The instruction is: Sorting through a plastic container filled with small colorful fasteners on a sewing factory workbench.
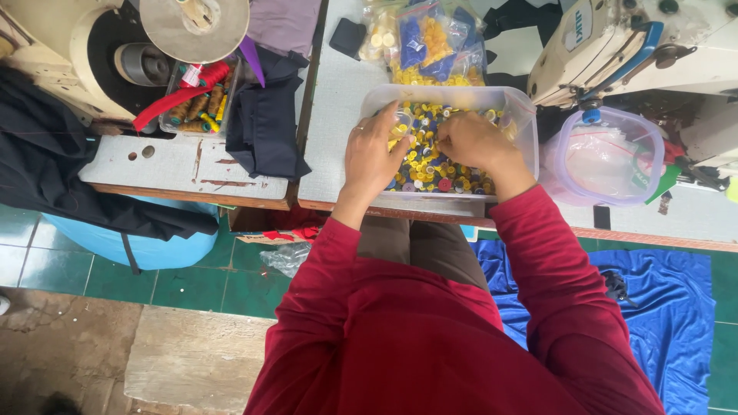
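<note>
Inside tub walls (523, 115), both hands (373, 154) crowd buttons (430, 165).

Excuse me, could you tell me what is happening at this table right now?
A person in a red top has both hands in a clear plastic tub full of mixed yellow, blue and white buttons. The left hand rests on the pile with fingers spread, while the right hand picks among the buttons. Small bags of sorted buttons lie just beyond the tub, and an empty-looking lidded container stands to the right, beside a sewing machine.
</note>
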